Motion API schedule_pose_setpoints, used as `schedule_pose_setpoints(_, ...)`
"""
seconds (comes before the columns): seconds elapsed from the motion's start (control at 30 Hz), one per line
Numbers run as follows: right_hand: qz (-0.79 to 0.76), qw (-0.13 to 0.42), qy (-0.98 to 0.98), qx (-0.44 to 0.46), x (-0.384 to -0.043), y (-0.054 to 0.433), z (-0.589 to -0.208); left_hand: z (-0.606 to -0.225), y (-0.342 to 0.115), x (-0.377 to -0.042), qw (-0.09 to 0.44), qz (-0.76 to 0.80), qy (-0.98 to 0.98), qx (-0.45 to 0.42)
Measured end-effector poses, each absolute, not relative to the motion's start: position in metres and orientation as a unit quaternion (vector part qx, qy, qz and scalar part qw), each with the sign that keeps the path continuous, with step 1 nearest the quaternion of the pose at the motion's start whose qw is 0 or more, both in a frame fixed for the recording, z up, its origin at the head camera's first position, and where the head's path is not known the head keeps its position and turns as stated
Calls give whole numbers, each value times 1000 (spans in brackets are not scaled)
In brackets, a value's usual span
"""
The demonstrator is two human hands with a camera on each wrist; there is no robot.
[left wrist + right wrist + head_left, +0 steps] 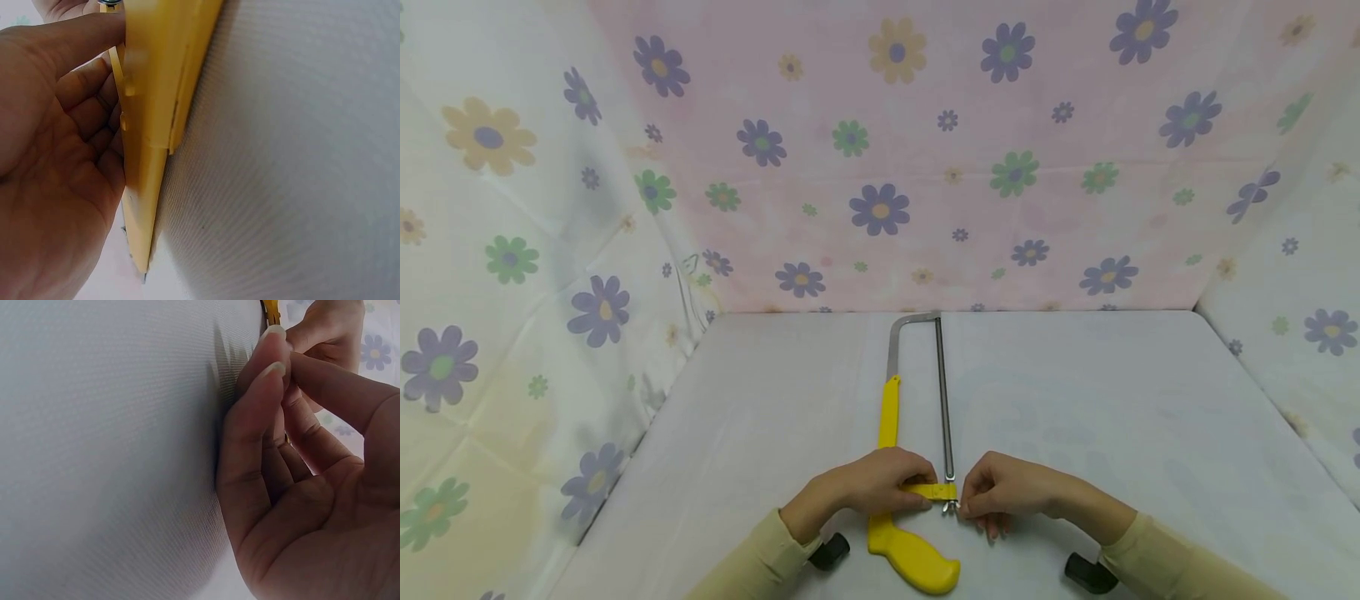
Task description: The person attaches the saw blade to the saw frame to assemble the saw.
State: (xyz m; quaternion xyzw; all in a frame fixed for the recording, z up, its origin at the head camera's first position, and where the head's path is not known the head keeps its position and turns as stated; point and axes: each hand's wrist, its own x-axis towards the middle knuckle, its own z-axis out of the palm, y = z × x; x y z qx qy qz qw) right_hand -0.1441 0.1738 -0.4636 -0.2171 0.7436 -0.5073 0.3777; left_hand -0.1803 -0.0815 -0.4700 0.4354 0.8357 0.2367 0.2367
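Observation:
A hacksaw (889, 412) with a yellow handle and grey front bow lies on the white table, its far end pointing away from me. Its blade (944, 396) runs along the right side to a small metal wing nut (951, 507) at the near end. My left hand (886, 482) grips the yellow frame around the near crosspiece, above the handle. In the left wrist view, the yellow frame (147, 94) passes beside that hand's curled fingers. My right hand (1015, 483) pinches at the wing nut with thumb and fingertips; in the right wrist view the fingers (250, 437) hide the nut.
The white table (1075, 400) is enclosed by flower-patterned cloth at the back (820, 167) and both sides. Black wrist devices stick out beneath the left (830, 552) and right (1090, 573) sleeves.

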Motion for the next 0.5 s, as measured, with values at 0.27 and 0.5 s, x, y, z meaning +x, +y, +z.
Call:
schedule_pose_setpoints(0.27, -510, 366, 748, -213, -143, 172, -464, -471, -81, -180, 232, 235, 834, 443)
schedule_pose_setpoints(0.5, -503, 364, 756, -209, -142, 169, -461, -471, -82, -180, 231, 233, 833, 445)
